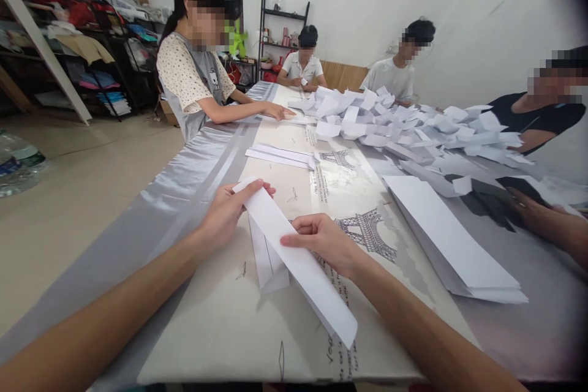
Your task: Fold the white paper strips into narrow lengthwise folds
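A long folded strip of white paper [298, 251] is held slantwise above the table in both my hands. Its far left end is pinched by my left hand [229, 208], thumb on top. My right hand [321, 239] grips the strip near its middle, thumb on the upper face and fingers beneath. Under the strip lies another folded white paper piece [270, 266], partly covered. Farther off, a flat folded paper strip [280, 155] rests on the printed cloth.
A stack of long white papers [454, 236] lies to the right. A big heap of folded papers [390, 122] covers the table's far side. Several people sit or stand around the table [202, 343]; one co-worker's hand [542, 211] is at right. Plastic bottles [21, 159] stand on the floor.
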Demonstrator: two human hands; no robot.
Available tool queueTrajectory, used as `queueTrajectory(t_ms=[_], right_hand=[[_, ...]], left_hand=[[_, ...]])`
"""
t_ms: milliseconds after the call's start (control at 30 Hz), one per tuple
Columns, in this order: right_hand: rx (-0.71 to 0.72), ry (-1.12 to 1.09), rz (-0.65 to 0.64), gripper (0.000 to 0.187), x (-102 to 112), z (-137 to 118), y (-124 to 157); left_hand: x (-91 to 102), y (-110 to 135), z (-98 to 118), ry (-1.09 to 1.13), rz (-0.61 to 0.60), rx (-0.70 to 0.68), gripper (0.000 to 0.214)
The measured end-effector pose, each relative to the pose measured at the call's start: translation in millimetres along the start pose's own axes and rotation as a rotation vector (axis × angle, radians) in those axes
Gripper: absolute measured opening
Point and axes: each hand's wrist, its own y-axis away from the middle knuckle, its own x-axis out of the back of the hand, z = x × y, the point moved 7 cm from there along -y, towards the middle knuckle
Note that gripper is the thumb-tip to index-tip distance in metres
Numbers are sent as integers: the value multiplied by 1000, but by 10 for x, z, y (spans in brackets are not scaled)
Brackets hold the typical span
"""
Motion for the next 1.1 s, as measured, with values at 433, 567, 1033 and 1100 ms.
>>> queueTrajectory(t_ms=[433,567,1033,1100], right_hand=[[55,-27,-8,19,21,39,-3],[61,-42,-24,18,13,18,5],[5,41,-14,26,33,36,10],[12,56,-23,27,25,27,20]], left_hand=[[-277,139,-181,-53,-264,87,32],[-263,141,-151,-81,-233,34,28],[-132,68,-96,-145,-103,14,27],[-154,81,-88,-172,-133,14,26]])
